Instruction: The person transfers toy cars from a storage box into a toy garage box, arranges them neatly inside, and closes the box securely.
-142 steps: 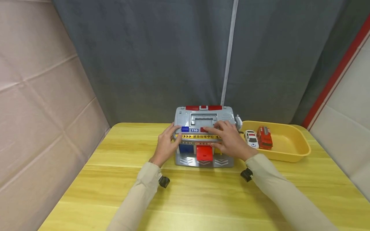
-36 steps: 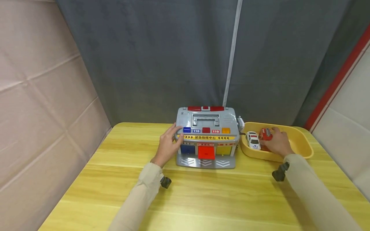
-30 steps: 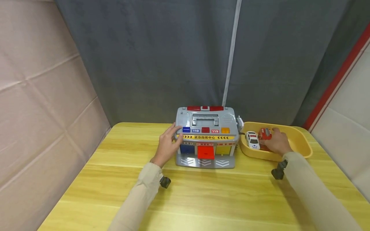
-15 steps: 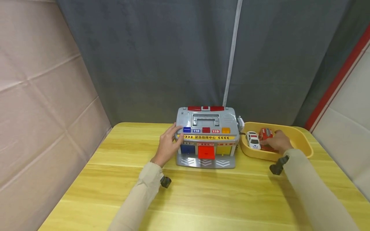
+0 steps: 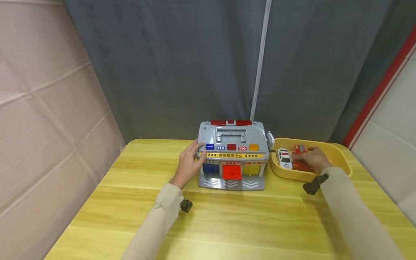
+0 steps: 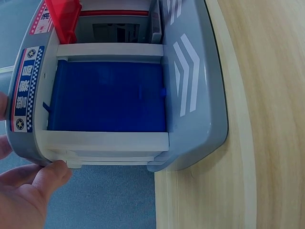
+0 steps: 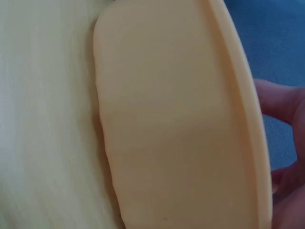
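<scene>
A grey toy rescue station [image 5: 232,155] stands at the back of the table, with a red door swung outward between a blue and a yellow one. My left hand [image 5: 186,164] grips its left end, fingers at the roof edge and thumb below; the left wrist view shows the thumb [image 6: 55,176] beside the blue door [image 6: 107,95]. Inside the yellow tray [image 5: 336,159], my right hand [image 5: 313,159] holds a red toy fire truck [image 5: 302,166], partly hidden by the fingers. A white toy police car [image 5: 284,159] lies just left of it. In the right wrist view the tray wall [image 7: 176,114] hides the truck.
The wooden table [image 5: 227,224] runs in front of the station and tray. A grey curtain [image 5: 178,72] hangs behind. A small white part [image 5: 270,139] sticks out of the station's right side, close to the tray.
My right hand has left the station's roof for the fire truck in the tray. During the last second its fingers have shifted slightly on the truck. My left hand stays put.
</scene>
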{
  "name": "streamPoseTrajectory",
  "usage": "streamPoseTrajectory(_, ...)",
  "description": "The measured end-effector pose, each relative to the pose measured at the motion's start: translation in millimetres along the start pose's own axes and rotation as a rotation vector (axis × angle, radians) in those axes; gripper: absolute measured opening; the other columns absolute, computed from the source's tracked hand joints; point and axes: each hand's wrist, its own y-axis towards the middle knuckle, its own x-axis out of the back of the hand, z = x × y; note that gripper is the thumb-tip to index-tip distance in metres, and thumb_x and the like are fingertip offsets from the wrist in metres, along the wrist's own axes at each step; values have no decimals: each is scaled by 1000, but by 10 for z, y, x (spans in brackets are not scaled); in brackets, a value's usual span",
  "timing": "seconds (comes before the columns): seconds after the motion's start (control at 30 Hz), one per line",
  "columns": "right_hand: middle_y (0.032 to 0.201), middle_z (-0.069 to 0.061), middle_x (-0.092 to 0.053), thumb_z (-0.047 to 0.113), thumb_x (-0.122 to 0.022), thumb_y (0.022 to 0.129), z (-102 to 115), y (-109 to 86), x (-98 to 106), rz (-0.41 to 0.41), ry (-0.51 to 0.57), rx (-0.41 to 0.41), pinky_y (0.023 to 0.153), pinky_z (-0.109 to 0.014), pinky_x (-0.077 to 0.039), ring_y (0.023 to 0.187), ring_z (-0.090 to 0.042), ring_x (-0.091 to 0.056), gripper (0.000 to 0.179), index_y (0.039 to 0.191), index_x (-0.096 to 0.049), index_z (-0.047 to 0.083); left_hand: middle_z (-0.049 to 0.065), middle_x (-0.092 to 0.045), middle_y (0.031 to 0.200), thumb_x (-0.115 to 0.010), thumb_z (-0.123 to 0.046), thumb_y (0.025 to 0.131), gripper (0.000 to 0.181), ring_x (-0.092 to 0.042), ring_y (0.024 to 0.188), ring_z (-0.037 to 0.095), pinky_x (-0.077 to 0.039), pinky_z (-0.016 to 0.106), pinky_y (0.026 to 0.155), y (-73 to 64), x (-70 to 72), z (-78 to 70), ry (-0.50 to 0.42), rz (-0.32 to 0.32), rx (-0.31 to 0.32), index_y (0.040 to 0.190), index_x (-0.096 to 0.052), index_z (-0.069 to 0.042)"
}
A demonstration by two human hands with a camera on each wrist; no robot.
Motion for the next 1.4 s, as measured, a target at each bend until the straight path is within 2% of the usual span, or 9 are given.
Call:
streamPoseTrajectory(0.1,149,-31,-34,38,-63,96,-8,-40,33,46,93,24,82,-31,-62,98,-19,-63,102,156,6,-8,17,-39,160,-57,-31,100,40,-42,145,39,-53,44,105,0,-2,-2,-2,0,-2,134,-62,-12)
streamPoseTrajectory(0.17,134,-20,-49,35,-63,97,-15,-58,57,86,217,20,74,-26,-63,85,-9,-64,101,158,9,-1,17,-39,160,-57,-31,100,40,-42,146,39,-53,44,105,0,-5,-3,-3,1,-2,134,-62,-12)
streamPoseTrajectory(0.3,96,8,-63,23,-66,96,-26,-80,106,184,508,-19,71,-28,-65,76,-4,-67,96,162,4,17,17,-39,160,-57,-31,100,39,-42,146,39,-53,43,105,-3,-12,1,-3,-2,-1,133,-63,-12)
streamPoseTrajectory(0.4,84,14,-67,20,-66,97,-42,-87,152,233,622,-43,72,-29,-65,79,-6,-68,78,157,-17,28,17,-40,160,-57,-30,99,39,-42,145,39,-54,43,105,-7,-15,3,-5,-4,-5,133,-63,-12)
streamPoseTrajectory(0.53,91,13,-63,26,-66,97,-54,-118,222,256,602,-61,80,-29,-65,85,-7,-64,45,135,-44,31,17,-39,160,-57,-31,100,40,-42,145,39,-53,43,105,-11,-16,6,-9,-2,-9,134,-62,-12)
streamPoseTrajectory(0.7,113,6,-50,21,-58,101,-65,-174,279,266,571,-48,87,-27,-64,91,-7,-60,19,116,-57,31,17,-39,160,-56,-31,100,40,-43,144,40,-54,44,104,-12,-18,12,-12,-6,-14,135,-62,-12)
streamPoseTrajectory(0.87,118,8,-46,18,-52,103,-82,-213,265,214,555,-18,85,-28,-64,96,-6,-56,24,98,-68,34,18,-39,160,-57,-31,100,40,-45,143,41,-54,44,104,-12,-28,30,-10,-12,-17,134,-62,-12)
streamPoseTrajectory(1.07,135,-1,-41,24,-55,103,-46,-261,231,183,510,51,84,-26,-63,109,-13,-49,16,110,-66,32,18,-39,160,-56,-30,100,40,-49,140,42,-55,44,103,-10,-22,35,-5,-18,-21,135,-62,-12)
streamPoseTrajectory(1.4,117,4,-48,21,-56,102,19,-392,156,117,460,85,81,-29,-65,84,-6,-66,19,99,-69,35,18,-40,159,-57,-30,99,40,-50,139,42,-56,45,103,-6,-12,34,-7,-25,-28,134,-62,-12)
